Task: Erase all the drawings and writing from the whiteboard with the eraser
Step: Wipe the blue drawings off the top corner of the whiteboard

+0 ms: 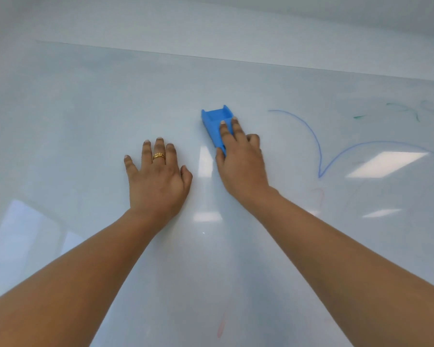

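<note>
A white whiteboard (85, 121) fills the view. My right hand (241, 161) grips a blue eraser (214, 121) that lies flat on the board near the middle, thumb on its left side and fingers over its top. My left hand (158, 176), with a gold ring, rests flat on the board to the left of the eraser, fingers spread. A blue curved line drawing (320, 146) runs to the right of the eraser. Green scribbles (416, 111) sit at the far right. Faint pink smears (317, 196) lie below the blue line, and another pink smear (221, 326) near the bottom.
The board's far edge (236, 60) runs across the top, with a pale wall beyond it. Bright ceiling-light reflections (386, 164) show on the glossy surface at the right and lower left.
</note>
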`<action>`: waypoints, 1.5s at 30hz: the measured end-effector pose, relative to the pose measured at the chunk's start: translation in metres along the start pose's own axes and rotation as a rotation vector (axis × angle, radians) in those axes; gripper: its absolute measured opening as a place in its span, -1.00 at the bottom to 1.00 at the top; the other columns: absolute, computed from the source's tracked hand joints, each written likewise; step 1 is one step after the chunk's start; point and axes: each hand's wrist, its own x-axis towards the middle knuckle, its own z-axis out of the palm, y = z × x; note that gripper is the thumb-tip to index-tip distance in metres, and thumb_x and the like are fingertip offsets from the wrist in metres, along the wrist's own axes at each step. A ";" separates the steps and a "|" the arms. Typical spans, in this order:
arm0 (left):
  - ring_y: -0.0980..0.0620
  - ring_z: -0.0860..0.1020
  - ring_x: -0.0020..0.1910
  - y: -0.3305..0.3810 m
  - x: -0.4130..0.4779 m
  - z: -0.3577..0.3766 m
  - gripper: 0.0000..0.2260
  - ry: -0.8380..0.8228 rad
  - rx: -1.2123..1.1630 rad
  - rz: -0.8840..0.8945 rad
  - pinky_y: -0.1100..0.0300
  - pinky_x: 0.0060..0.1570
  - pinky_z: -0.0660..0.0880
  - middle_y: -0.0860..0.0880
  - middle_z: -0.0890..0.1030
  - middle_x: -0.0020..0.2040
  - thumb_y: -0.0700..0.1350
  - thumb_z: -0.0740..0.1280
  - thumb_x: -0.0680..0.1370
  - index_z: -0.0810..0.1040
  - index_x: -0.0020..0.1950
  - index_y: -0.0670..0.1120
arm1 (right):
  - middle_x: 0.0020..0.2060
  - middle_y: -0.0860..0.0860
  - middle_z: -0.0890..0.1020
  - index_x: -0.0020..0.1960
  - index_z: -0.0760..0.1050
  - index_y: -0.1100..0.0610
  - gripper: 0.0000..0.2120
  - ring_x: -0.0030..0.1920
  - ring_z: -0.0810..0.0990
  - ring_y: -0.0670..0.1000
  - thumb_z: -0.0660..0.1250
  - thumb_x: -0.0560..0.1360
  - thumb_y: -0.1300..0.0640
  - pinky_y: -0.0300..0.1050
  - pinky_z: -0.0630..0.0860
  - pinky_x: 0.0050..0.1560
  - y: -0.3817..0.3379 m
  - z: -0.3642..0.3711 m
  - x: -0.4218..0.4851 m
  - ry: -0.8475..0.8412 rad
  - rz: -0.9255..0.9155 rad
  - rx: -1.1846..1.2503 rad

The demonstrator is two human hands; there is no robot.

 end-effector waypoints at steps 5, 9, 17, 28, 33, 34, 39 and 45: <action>-0.08 -0.10 0.52 0.017 0.002 0.002 -0.46 -0.020 -0.009 -0.007 -0.25 0.39 -0.06 -0.13 -0.03 0.55 0.08 -0.07 0.60 0.01 0.52 -0.16 | 0.52 0.02 0.01 0.52 -0.02 0.06 -0.51 0.18 0.30 0.13 0.01 0.62 0.06 -0.09 0.35 0.17 -0.001 0.001 0.015 -0.033 -0.072 -0.001; -0.01 -0.13 0.52 0.035 0.000 0.003 -0.45 0.000 -0.058 0.129 -0.16 0.42 -0.10 -0.04 -0.08 0.56 0.12 -0.12 0.60 -0.04 0.54 -0.11 | 0.52 0.01 0.01 0.52 -0.02 0.06 -0.51 0.24 0.29 0.14 0.01 0.63 0.06 -0.07 0.34 0.18 0.015 -0.003 0.039 -0.061 -0.028 -0.018; -0.01 -0.17 0.52 0.050 -0.009 0.015 -0.21 0.011 -0.085 0.134 -0.14 0.42 -0.21 -0.01 -0.10 0.56 0.19 -0.44 0.35 -0.11 0.55 -0.08 | 0.52 0.02 0.02 0.52 0.00 0.08 -0.52 0.31 0.25 0.18 0.01 0.63 0.07 -0.01 0.29 0.27 0.075 -0.015 0.061 -0.066 0.148 -0.031; -0.02 -0.16 0.52 0.052 -0.011 0.017 -0.22 0.028 -0.079 0.136 -0.14 0.42 -0.20 -0.02 -0.09 0.56 0.19 -0.43 0.36 -0.11 0.55 -0.08 | 0.51 0.03 0.05 0.52 0.05 0.09 -0.52 0.34 0.21 0.24 0.03 0.62 0.07 0.01 0.25 0.30 0.154 -0.034 0.031 0.003 0.434 -0.010; -0.03 -0.13 0.53 0.053 -0.012 0.017 -0.23 0.038 -0.069 0.132 -0.16 0.42 -0.18 -0.04 -0.06 0.56 0.18 -0.40 0.38 -0.07 0.55 -0.10 | 0.51 0.05 0.08 0.51 0.09 0.12 -0.52 0.33 0.22 0.23 0.07 0.61 0.12 -0.02 0.24 0.28 0.147 -0.037 0.011 0.048 0.490 0.071; -0.04 -0.13 0.53 0.053 -0.012 0.017 -0.23 0.039 -0.066 0.130 -0.16 0.42 -0.18 -0.04 -0.06 0.56 0.18 -0.40 0.38 -0.07 0.55 -0.10 | 0.51 0.05 0.08 0.51 0.09 0.12 -0.52 0.32 0.22 0.23 0.08 0.61 0.12 -0.03 0.23 0.29 0.141 -0.035 0.007 0.051 0.465 0.067; -0.04 -0.11 0.53 0.054 -0.012 0.016 -0.23 0.045 -0.068 0.126 -0.16 0.42 -0.17 -0.05 -0.03 0.56 0.18 -0.39 0.39 -0.04 0.55 -0.10 | 0.51 0.04 0.06 0.51 0.08 0.10 -0.52 0.29 0.24 0.20 0.07 0.61 0.12 -0.07 0.22 0.31 0.106 -0.028 -0.011 0.033 0.304 0.053; -0.03 -0.10 0.53 0.054 -0.014 0.016 -0.27 0.039 -0.068 0.114 -0.15 0.42 -0.17 -0.04 -0.02 0.56 0.19 -0.34 0.43 -0.04 0.55 -0.09 | 0.51 0.01 0.05 0.51 0.07 0.09 -0.52 0.27 0.25 0.14 0.08 0.61 0.13 -0.09 0.27 0.29 0.080 -0.026 -0.032 -0.007 0.086 0.102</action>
